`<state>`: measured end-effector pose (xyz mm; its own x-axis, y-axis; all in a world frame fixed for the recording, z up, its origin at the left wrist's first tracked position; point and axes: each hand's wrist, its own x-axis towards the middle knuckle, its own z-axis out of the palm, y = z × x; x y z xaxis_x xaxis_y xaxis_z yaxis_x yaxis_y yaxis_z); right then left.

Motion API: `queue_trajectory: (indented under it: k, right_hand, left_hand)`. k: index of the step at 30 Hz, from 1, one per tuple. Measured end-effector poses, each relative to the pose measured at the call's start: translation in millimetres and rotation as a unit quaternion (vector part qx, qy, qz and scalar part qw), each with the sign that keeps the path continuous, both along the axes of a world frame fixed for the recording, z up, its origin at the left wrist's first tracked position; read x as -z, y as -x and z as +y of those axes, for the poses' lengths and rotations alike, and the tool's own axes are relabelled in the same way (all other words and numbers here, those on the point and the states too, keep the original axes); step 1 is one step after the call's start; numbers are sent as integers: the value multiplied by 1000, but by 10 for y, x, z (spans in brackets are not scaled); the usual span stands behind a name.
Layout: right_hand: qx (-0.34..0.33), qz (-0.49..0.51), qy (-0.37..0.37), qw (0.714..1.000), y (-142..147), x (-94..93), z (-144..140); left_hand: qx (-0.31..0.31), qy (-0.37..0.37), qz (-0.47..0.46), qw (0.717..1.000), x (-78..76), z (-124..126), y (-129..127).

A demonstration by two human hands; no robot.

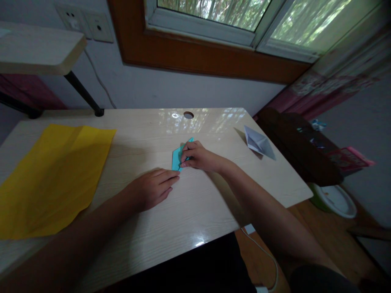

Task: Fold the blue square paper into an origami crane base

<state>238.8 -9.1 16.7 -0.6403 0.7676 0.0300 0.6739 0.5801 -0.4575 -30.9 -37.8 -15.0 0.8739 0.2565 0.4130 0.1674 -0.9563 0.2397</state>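
A small folded piece of turquoise paper (176,158) lies on the pale wood-grain desk (159,228), near its middle. My right hand (197,156) bends over the paper's right part, thumb and fingers closed on its edge and hiding some of it. From the lower left, my left hand (157,188) reaches in low over the desk. Its fingers lie stretched out, with the fingertips touching the paper's lower corner.
A large yellow sheet (61,175) covers the desk's left side. At the right stands a folded white paper boat (259,142). A raised shelf (39,49) on black legs is at the back left. The desk has a round cable hole (188,115) near the wall.
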Motion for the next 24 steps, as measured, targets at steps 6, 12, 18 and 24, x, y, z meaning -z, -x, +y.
queue_trajectory:
  k: [6,12,18,24]
  right_hand:
    - [19,-27,4,999,58,-14,-11]
    - [44,-55,6,998,58,18,-12]
    - [55,-55,4,997,42,94,-8]
    - [71,-65,2,995,70,96,-20]
  left_hand:
    - [-12,-4,-27,1000,-39,-1,4]
    - [-26,-17,-34,999,2,62,-15]
    - [-17,-2,-44,999,28,92,-38]
    - [-20,-29,-29,999,49,93,-25]
